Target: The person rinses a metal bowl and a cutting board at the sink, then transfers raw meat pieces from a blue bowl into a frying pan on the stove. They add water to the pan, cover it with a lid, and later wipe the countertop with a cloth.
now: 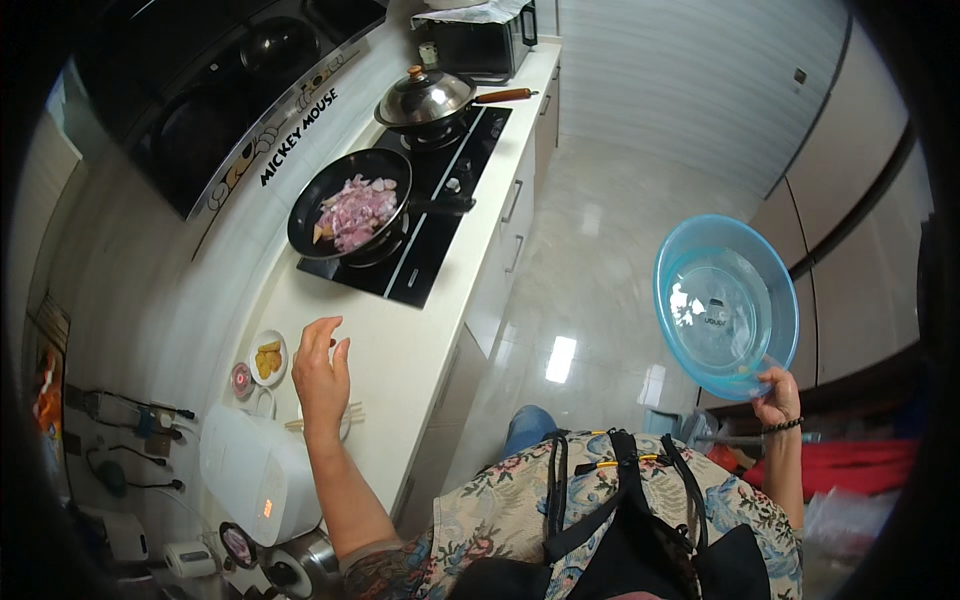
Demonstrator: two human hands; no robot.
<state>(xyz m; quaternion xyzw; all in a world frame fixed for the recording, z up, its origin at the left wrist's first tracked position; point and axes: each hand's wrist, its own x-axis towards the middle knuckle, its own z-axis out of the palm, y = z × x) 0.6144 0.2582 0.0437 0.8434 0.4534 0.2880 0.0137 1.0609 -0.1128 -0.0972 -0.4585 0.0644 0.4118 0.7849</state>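
My right hand grips the rim of a translucent blue plastic basin. The basin is tilted so that I see into it, and it hangs over the floor right of the counter. Over the counter, my left hand is raised with thumb and fingers apart, holding nothing that I can see. Beyond that hand, a black frying pan with raw-looking sliced meat sits on the near burner of the black gas hob.
A lidded wok occupies the far burner, in front of a microwave. Left of my left hand are a plate of yellow pieces and a white appliance with a lit display. Chopsticks lie partly hidden behind my wrist. Cabinets line the right.
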